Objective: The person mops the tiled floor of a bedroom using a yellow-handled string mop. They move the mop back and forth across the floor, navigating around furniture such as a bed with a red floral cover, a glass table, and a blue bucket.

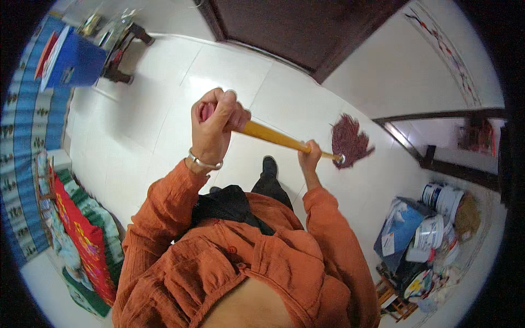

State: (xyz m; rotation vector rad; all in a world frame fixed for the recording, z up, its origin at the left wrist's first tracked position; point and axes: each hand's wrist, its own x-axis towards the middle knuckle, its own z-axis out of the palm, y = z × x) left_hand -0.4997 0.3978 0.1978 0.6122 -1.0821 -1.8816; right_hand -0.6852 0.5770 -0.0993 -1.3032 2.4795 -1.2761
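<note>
A mop with a yellow handle (273, 135) runs from upper left to lower right in front of me. My left hand (216, 116), with a bangle at the wrist, is closed around the upper end of the handle; the reddish tip shows inside the fist. Farther down, my right hand (310, 154) grips the same handle. Beyond it, the dark red string mop head (351, 142) rests on the pale tiled floor (164, 104), its strands spread out to the right.
A dark door (306, 27) stands at the far side. Buckets (429, 232) and a blue box (402, 224) crowd the right wall near a dark-framed opening (448, 142). To the left are a blue bin (76, 57), a patterned curtain (27, 142) and a seat with red cloth (82, 235).
</note>
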